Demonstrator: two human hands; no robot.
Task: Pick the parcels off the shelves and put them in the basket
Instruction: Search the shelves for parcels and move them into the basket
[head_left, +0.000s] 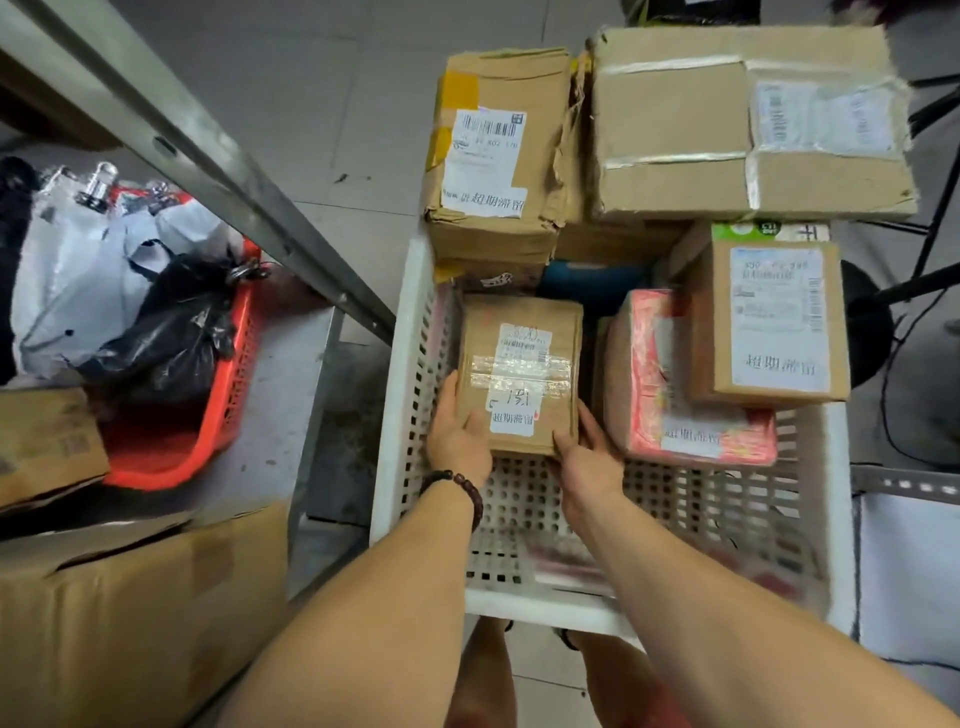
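Note:
A small brown cardboard parcel (519, 371) with white labels and clear tape sits low inside the white perforated basket (410, 395), against its left wall. My left hand (457, 436) grips the parcel's near left corner, thumb on top. My right hand (587, 457) holds its near right corner. Inside the basket also lie a pink-wrapped parcel (675, 395) and a labelled brown box (763, 322). Two larger cardboard boxes (498, 150) (743, 119) are stacked at the far end.
A metal shelf post (208, 156) runs diagonally at left. On the shelf stand an orange basket (228, 405) with white and black bags, a small box (47, 441) and a big carton (145, 613). Black stand legs (930, 208) and cables lie at right.

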